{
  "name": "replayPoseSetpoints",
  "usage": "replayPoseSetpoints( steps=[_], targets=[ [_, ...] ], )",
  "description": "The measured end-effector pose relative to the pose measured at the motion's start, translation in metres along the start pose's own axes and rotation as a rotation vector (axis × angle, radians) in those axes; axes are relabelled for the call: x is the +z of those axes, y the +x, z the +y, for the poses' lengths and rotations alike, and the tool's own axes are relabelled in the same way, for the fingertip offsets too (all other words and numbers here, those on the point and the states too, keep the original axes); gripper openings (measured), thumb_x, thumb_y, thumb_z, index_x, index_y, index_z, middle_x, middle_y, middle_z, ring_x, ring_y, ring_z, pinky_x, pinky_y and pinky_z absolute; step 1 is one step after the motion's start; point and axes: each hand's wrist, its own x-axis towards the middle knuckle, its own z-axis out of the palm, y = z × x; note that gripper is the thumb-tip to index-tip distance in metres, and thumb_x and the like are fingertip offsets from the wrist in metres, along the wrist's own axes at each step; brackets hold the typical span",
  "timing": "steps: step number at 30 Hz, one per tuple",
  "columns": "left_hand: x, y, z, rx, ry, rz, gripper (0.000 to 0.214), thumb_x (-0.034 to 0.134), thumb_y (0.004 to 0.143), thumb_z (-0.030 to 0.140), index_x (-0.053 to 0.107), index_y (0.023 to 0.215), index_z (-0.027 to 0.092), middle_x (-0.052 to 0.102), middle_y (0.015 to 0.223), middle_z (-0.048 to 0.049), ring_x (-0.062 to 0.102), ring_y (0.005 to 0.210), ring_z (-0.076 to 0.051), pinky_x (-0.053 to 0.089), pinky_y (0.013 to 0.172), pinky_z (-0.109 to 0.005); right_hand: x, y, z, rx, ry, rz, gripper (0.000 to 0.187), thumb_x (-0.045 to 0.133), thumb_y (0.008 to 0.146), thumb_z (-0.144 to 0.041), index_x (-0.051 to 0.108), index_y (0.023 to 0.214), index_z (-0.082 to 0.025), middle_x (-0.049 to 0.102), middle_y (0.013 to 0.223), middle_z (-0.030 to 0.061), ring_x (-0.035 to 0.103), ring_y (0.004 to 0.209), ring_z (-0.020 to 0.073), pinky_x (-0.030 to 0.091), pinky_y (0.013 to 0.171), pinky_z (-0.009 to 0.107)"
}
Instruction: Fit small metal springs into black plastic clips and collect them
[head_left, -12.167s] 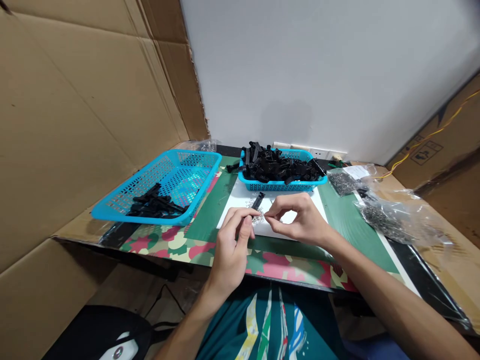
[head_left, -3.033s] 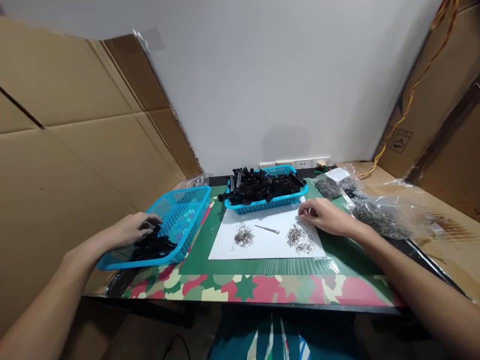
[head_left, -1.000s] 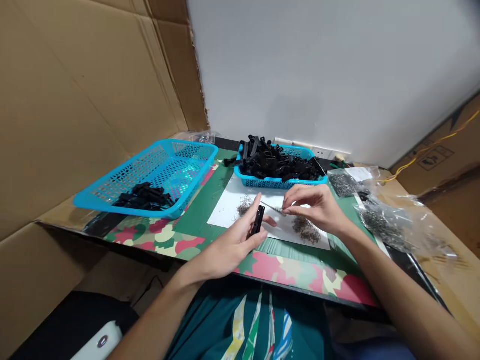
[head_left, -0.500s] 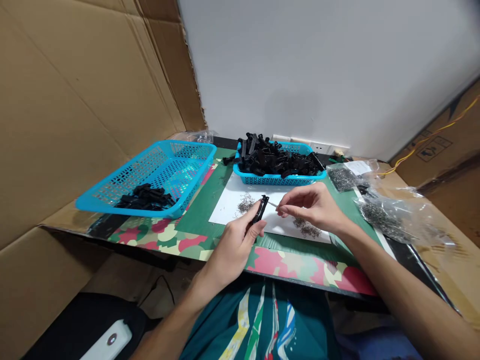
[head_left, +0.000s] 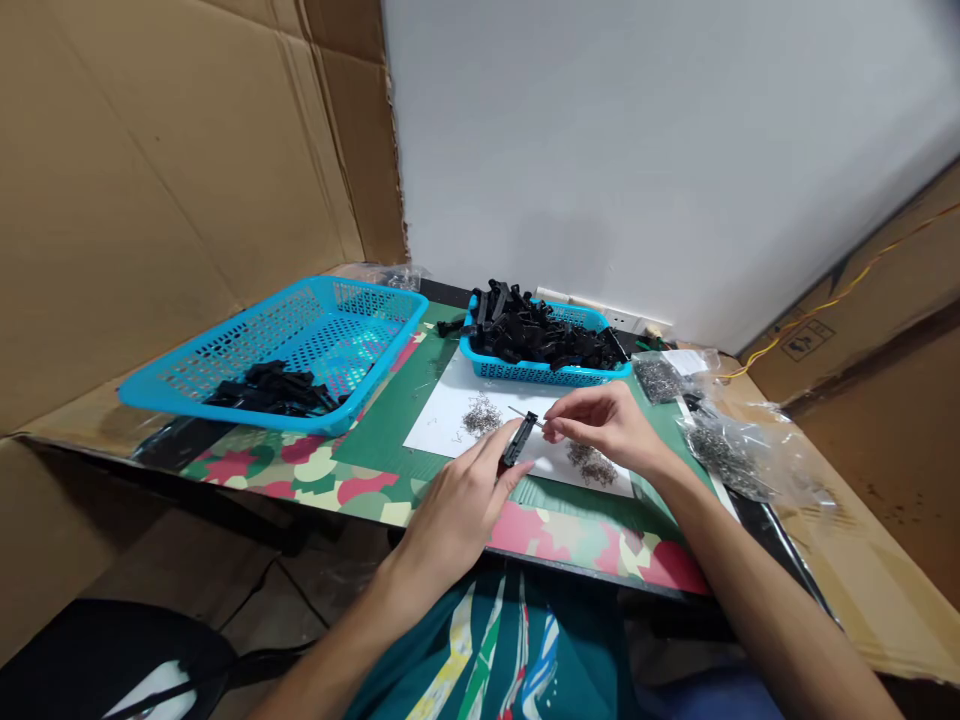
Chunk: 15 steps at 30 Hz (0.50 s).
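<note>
Black part point(head_left: 519, 440) held tilted above the front of the paper point(head_left: 435, 410), pinched between the thumb and fingers of the left hand point(head_left: 466, 482). Right hand point(head_left: 600, 425): thumb and fingertips pinching a thin rod point(head_left: 516, 410), which crosses the part's upper end; whether through or behind cannot be told. Small metal pieces lie in two piles, left point(head_left: 481, 415) and right point(head_left: 592, 465).

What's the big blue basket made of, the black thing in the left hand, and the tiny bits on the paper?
Big blue basket: seems plastic, by its smooth, glossy rim and even holes. Black thing: probably plastic, slightly shiny, though painted metal could look alike. Tiny bits: likely metal, from their wiry, greyish look.
</note>
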Motion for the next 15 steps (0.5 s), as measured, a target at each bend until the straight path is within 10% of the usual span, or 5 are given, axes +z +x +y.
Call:
replayPoseSetpoints(
  steps=[9,15],
  targets=[
    [-0.01,0.001,0.008,-0.02,-0.179,-0.041,0.028,0.044,0.111,0.04,0.064,0.125,0.026,0.073,0.106,-0.004,0.069,0.1,-0.024,0.047,0.085,-0.031,0.008,-0.005,-0.006,0.1,0.149,-0.079,0.04,0.094,0.075,-0.045,0.068,0.087,-0.017,0.079,0.076,0.0078,0.078,0.07,0.0213,0.066,0.066,0.032],
    [-0.013,0.006,0.005,-0.021,-0.466,-0.116,0.03,0.051,0.108,0.044,0.073,0.11,0.023,0.072,0.103,-0.003,0.063,0.098,-0.022,0.045,0.087,-0.029,0.013,-0.008,-0.008,0.066,0.019,-0.168,0.033,0.089,0.081,-0.045,0.075,0.087,-0.016,0.057,0.05,-0.0047,0.052,0.039,0.0098,0.036,0.041,0.022]
  ],
)
